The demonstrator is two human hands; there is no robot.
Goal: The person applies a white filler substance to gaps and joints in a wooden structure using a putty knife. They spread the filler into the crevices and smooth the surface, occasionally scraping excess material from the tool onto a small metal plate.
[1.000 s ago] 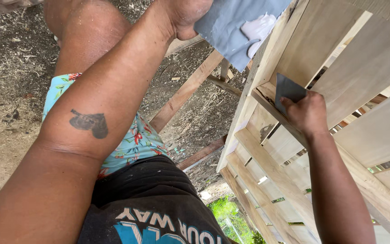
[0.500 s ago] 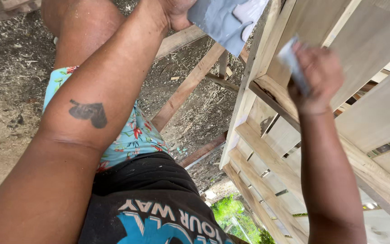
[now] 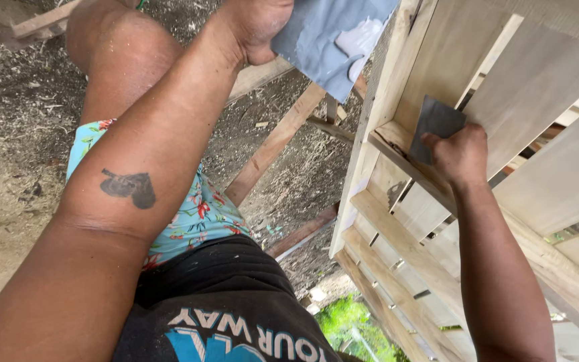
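Two hands are at work against a slatted wooden frame, the largest thing in view, which fills the right side with pale planks and narrow gaps between them. Its horizontal slats step down toward the lower middle, where green plants show beyond the frame's lower end. Left of the frame lies the ground, dusty and strewn with sawdust and shavings. Several loose wooden battens lie on it, one running diagonally from near the frame's edge down toward the person's lap. The person's bare knee rises at the upper left, with floral turquoise shorts and a black printed shirt below it.

The left hand is at the top middle, its forearm bearing a dark tattoo, and it is closed on the edge of a grey flat board that carries dabs of white filler. The board sits just beside the frame's upright edge, raised off the ground.

The right hand is clenched round a small dark grey scraper blade, holding it by its lower end. The blade is pressed flat against the frame, at the corner where a horizontal slat meets a broad upright plank.
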